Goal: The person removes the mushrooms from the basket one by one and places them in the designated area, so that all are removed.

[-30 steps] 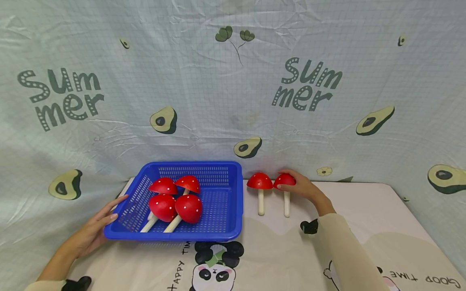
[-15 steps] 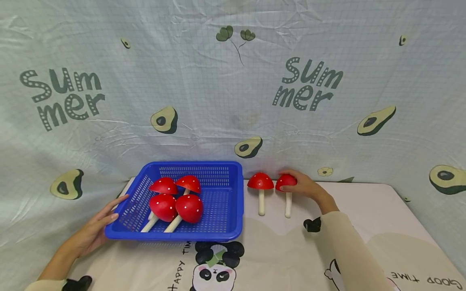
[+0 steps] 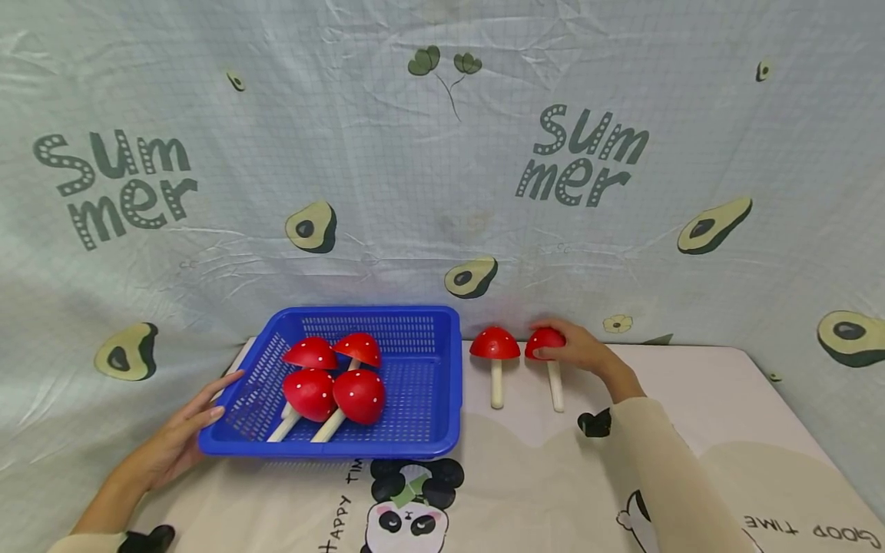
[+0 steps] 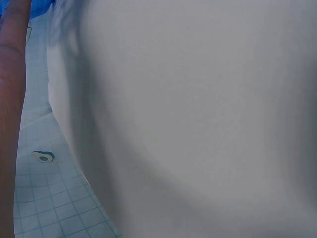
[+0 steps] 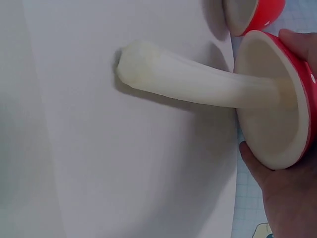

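A toy mushroom (image 3: 555, 384) with a red white-dotted cap and pale stem is in my right hand (image 3: 579, 352). The fingers grip its cap, and in the right wrist view the stem (image 5: 193, 82) points away from the hand. Just left of it lies another mushroom (image 3: 495, 346). My left hand (image 3: 181, 434) rests against the left rim of a blue plastic basket (image 3: 415, 447), its visible finger and thumb straight and touching the edge; its other fingers are mostly hidden. Several red-capped mushrooms (image 3: 359, 395) lie in the basket's left half.
A light table (image 3: 525, 476) with printed pandas lies under everything. Behind it hangs a pale cloth (image 3: 387, 192) with avocado prints and lettering, close to the basket and mushrooms. A black object (image 3: 594, 423) sits at my right cuff.
The mushroom in my right hand has shifted slightly right, and its stem now slants with its lower end to the right. My left hand and the basket stay put.
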`<state>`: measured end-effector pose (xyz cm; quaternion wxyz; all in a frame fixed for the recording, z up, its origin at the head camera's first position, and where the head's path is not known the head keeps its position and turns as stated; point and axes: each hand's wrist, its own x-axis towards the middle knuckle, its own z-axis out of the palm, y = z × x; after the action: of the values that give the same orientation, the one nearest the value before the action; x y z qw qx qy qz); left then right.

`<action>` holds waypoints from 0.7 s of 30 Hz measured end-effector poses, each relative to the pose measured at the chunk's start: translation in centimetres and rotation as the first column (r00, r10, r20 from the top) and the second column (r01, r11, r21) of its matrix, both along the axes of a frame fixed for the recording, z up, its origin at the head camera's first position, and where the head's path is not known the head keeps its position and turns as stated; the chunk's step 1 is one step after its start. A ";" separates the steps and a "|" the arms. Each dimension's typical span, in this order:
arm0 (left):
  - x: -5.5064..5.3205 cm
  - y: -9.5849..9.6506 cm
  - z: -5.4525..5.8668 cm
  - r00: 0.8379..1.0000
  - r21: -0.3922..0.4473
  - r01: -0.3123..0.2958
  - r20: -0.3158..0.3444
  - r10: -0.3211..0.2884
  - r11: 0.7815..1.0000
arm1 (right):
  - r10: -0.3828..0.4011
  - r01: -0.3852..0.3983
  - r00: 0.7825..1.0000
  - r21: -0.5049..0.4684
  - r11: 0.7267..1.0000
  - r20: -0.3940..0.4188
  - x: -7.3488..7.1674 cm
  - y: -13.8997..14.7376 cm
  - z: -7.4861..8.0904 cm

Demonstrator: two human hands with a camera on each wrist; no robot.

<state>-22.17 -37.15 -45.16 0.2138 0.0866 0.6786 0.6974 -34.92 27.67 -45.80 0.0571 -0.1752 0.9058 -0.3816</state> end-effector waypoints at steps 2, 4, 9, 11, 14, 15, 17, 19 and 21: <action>0.0 -0.1 0.0 1.000 0.010 0.006 -0.001 -0.006 1.000 | -0.011 0.010 1.000 -0.010 1.000 -0.009 0.0 -0.1 -0.2; 0.0 -0.1 -0.1 1.000 0.003 0.002 0.001 -0.002 1.000 | -0.019 0.019 1.000 -0.019 1.000 -0.013 0.0 -0.1 -0.4; 0.0 -0.2 -0.3 1.000 -0.020 -0.010 0.002 0.010 1.000 | -0.032 0.032 0.999 -0.039 0.999 0.007 0.1 -0.3 -0.5; 0.0 -0.3 -0.3 1.000 -0.006 -0.002 0.000 0.002 1.000 | -0.034 0.035 0.999 -0.048 0.998 0.015 0.2 -0.5 -0.4; -0.1 -0.3 -0.2 1.000 0.011 0.007 -0.002 -0.007 1.000 | -0.024 0.024 1.000 -0.060 0.998 0.014 0.3 -0.6 -0.3; 0.0 -0.3 -0.2 1.000 0.010 0.006 -0.003 -0.006 1.000 | -0.018 0.019 1.000 -0.065 0.998 0.013 0.4 -0.6 -0.3; 0.0 -0.2 -0.2 1.000 0.001 -0.002 0.000 0.002 1.000 | -0.016 0.017 1.000 -0.069 0.997 0.012 0.5 -0.6 -0.3; 0.0 -0.1 -0.2 1.000 -0.017 -0.015 0.003 0.015 1.000 | -0.016 0.017 1.000 -0.064 0.998 0.007 0.6 -0.7 -0.2; -0.1 0.0 -0.1 1.000 -0.030 -0.025 0.008 0.025 0.999 | -0.026 0.026 1.000 -0.056 0.998 0.006 0.7 -0.7 -0.1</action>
<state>-22.28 -37.13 -45.29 0.2092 0.0719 0.6890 0.6902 -34.26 27.02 -45.91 0.0498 -0.1638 0.8967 -0.4082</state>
